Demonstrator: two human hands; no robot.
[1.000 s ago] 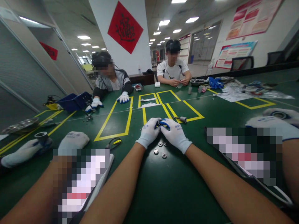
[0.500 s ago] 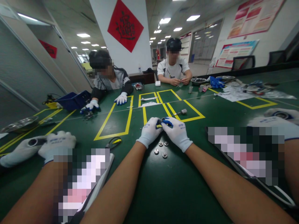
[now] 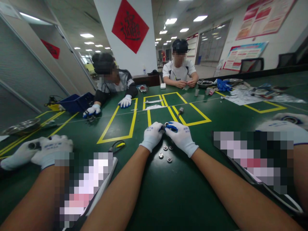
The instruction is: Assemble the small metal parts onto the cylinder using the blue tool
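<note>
My left hand point(image 3: 152, 136) and my right hand point(image 3: 181, 137), both in white gloves with blue palms, meet over the middle of the table. Their closed fingers grip a small dark part with a shiny metal ring point(image 3: 166, 124) at its top; most of it is hidden by the gloves. Just below, on the near side, lie several small round metal discs with raised centres point(image 3: 161, 156). Beyond my right hand a metal piece with a thin shaft and a thicker round head point(image 3: 181, 111) rests on the table by the yellow tape.
Yellow tape rectangles point(image 3: 132, 128) mark the green table point(image 3: 154, 199). Blurred-out screens stand beside both forearms. Gloved hands of neighbours point(image 3: 54, 149) work at left and right. Two people sit opposite, near a blue bin point(image 3: 77, 102), bowls, papers and blue gloves point(image 3: 223, 85).
The shafted metal piece has rolled round and shifted left, its shaft now pointing towards me. My hands have turned slightly around the part they hold. The neighbour's hands at left have moved a little left.
</note>
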